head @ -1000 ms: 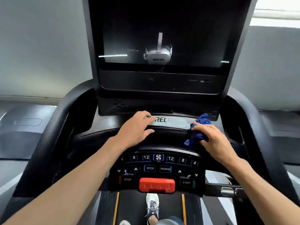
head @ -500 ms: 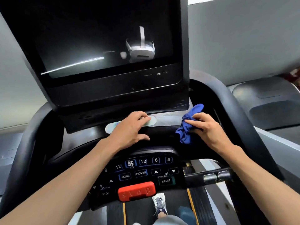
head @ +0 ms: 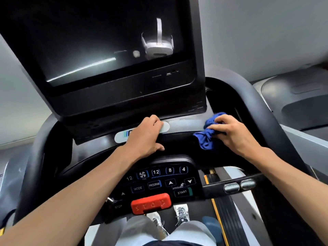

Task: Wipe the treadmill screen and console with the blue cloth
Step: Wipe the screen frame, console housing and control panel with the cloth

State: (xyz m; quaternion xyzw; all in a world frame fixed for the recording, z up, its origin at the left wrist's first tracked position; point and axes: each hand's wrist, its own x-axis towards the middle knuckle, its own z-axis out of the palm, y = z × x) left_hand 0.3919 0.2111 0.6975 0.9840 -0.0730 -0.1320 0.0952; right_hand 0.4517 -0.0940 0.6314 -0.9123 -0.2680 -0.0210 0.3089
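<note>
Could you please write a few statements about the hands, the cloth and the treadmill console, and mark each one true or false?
1. The right hand grips the blue cloth. True.
2. The cloth is being wiped across the screen. False: it sits on the console ledge below the screen, at its right end.
3. The left hand rests on the ledge and holds nothing. True.
4. The red stop button is covered by the left hand. False: it lies uncovered, nearer the person than both hands.

Plain grey wall [head: 266, 32] in front of me, and another grey machine [head: 292, 102] parked just off to my right.
</note>
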